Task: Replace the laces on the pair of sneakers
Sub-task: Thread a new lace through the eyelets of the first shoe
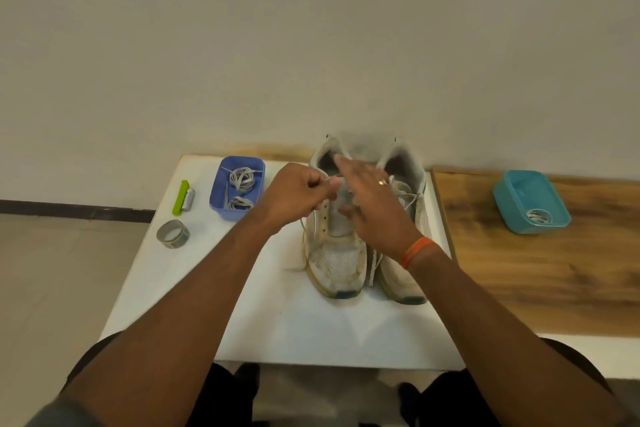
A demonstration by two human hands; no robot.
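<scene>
Two worn white sneakers stand side by side on the white table (284, 322), toes toward me. The left sneaker (337, 263) shows bare eyelets along its left row. My left hand (294, 194) is curled and pinches a thin white lace (304, 225) just left of that shoe's tongue. A loose length of the lace trails down past the shoe's left side. My right hand (372, 201) hovers with fingers spread and fairly straight over the tongue, holding nothing I can see. It partly hides the right sneaker (405, 284), which still carries lacing.
A blue tray (218, 198) with coiled white laces sits left of the shoes. Further left lie a green-and-grey tool (181, 198) and a tape roll (172, 234). On the wooden board (554, 270) to the right stands a teal tray (519, 194) holding one coiled lace.
</scene>
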